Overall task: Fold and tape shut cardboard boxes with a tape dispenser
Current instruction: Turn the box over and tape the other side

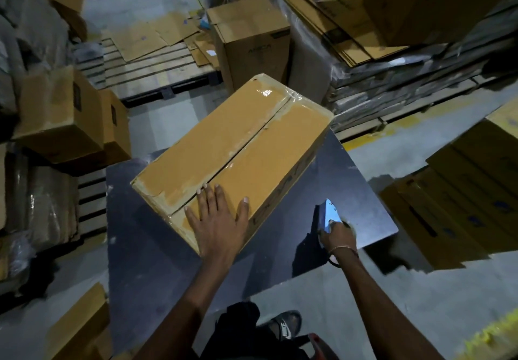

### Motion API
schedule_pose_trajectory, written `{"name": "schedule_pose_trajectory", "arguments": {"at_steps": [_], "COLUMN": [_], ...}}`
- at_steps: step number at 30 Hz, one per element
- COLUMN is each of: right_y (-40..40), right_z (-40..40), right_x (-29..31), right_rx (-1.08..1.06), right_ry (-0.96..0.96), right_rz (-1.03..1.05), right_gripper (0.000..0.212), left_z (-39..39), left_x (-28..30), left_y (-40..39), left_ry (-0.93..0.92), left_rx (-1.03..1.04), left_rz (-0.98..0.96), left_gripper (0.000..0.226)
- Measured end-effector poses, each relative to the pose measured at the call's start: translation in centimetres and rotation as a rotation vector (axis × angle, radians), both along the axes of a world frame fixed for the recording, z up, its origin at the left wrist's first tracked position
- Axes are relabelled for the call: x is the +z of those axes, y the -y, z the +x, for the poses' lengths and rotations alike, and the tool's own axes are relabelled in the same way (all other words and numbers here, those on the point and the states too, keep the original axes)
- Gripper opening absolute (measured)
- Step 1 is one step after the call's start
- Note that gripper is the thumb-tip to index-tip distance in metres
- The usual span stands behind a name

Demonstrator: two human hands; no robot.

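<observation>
A long brown cardboard box (238, 146) lies slantwise on a dark table (157, 261), its top flaps closed and clear tape running along the centre seam. My left hand (217, 219) rests flat, fingers spread, on the box's near end. To the right of the box my right hand (337, 233) grips a blue tape dispenser (329, 215) that sits low over the tabletop, apart from the box.
Stacked cardboard boxes (60, 116) stand at the left, and an upright box (252, 40) behind the table. Flat cardboard sheets on wrapped pallets (364, 31) fill the back right. Yellow-brown boxes (462, 191) lie at the right. A wooden pallet (157, 65) sits at the back.
</observation>
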State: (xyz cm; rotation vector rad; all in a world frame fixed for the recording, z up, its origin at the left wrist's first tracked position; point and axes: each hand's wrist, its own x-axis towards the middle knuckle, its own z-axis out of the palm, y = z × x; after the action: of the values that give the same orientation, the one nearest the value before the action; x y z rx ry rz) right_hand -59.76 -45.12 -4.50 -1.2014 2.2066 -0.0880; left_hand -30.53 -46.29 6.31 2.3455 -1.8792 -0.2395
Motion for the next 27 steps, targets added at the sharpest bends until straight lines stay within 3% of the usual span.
{"name": "schedule_pose_trajectory", "arguments": {"at_steps": [4,7,10,12,14,16,21,25,27], "right_y": [-0.7,-2.8,-3.6,-3.0,-1.7,-0.1,2.6,4.1,4.6], "right_z": [0.3,3.9,8.2,10.6,12.7,14.8,18.8,21.8,23.5], "right_x": [5.8,13.5,20.0,22.0,22.0,21.8,20.8,20.3,20.1], "right_rx": [-0.171,-0.235,-0.094,0.069,0.157,0.213,0.226,0.235,0.221], "right_ry": [0.445,0.818,1.072,1.134,1.157,1.157,1.181,1.158,1.131], "right_rz": [-0.096,-0.246,-0.307,-0.285,-0.237,-0.192,-0.139,-0.131,-0.124], "right_gripper": [0.034,0.023,0.019,0.016,0.026,0.032,0.051,0.053,0.061], "left_z": [1.2,2.2,3.7,5.0,6.4,8.0,13.2,16.6,18.4], "left_x": [0.6,3.5,8.3,10.9,12.4,13.2,12.7,10.8,10.1], "left_y": [-0.2,0.5,1.5,2.1,2.3,2.6,4.3,5.4,6.1], "left_ry": [-0.274,-0.691,-1.267,-1.493,-1.641,-1.743,-1.834,-1.784,-1.709], "left_rx": [-0.018,0.09,0.268,0.324,0.34,0.361,0.488,0.504,0.447], "left_rz": [-0.052,0.062,0.269,0.446,0.525,0.532,0.569,0.572,0.543], "left_gripper": [0.085,0.063,0.067,0.062,0.039,0.026,0.025,0.008,0.012]}}
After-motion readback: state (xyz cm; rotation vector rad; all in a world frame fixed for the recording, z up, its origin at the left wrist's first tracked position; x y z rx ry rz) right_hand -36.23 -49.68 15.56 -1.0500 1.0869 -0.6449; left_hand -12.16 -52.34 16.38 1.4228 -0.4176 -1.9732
